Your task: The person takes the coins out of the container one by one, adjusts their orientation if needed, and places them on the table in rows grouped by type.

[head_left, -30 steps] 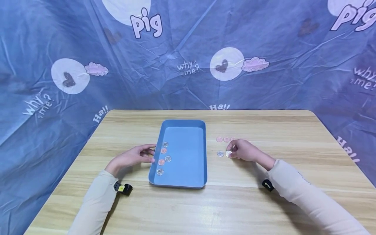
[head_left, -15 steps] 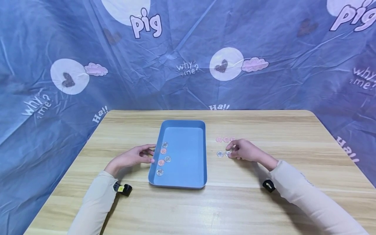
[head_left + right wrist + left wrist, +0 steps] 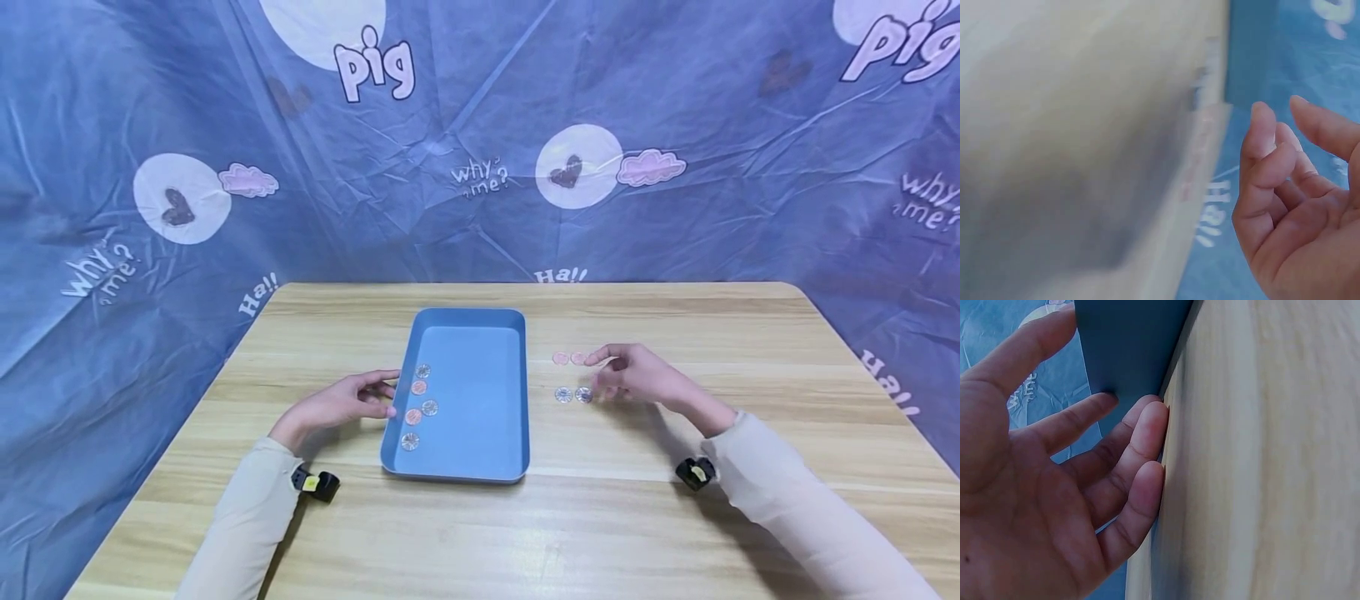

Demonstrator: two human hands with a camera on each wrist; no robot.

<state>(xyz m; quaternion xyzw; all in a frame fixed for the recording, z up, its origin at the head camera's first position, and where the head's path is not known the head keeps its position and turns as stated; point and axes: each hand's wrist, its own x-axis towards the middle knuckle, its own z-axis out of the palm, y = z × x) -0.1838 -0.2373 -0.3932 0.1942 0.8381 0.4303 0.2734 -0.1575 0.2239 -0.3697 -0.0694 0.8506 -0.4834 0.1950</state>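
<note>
My left hand (image 3: 341,402) is at the left wall of a shallow blue tray (image 3: 472,462). Its fingertips touch the outside of that wall (image 3: 1129,350), with the lower fingers low by the table. Inside the tray, along its left side, lie silver coins (image 3: 409,442) and copper-coloured coins (image 3: 413,417). To the tray's right, two silver coins (image 3: 583,395) lie side by side, with copper-coloured coins (image 3: 561,358) in a row behind them. Over the right end of these rows hovers my right hand (image 3: 637,375), fingers loosely bent, thumb apart, holding nothing. It hides part of the copper row.
The wooden table (image 3: 480,542) runs back to a blue printed cloth (image 3: 480,225) hanging behind and at both sides. A black wrist device (image 3: 318,485) sits on the left cuff and another black device (image 3: 696,472) on the right cuff.
My right hand has let go of the right-hand silver coin and lifted slightly up and right, its index finger stretching toward the copper-coloured row. The left hand and tray stay put.
</note>
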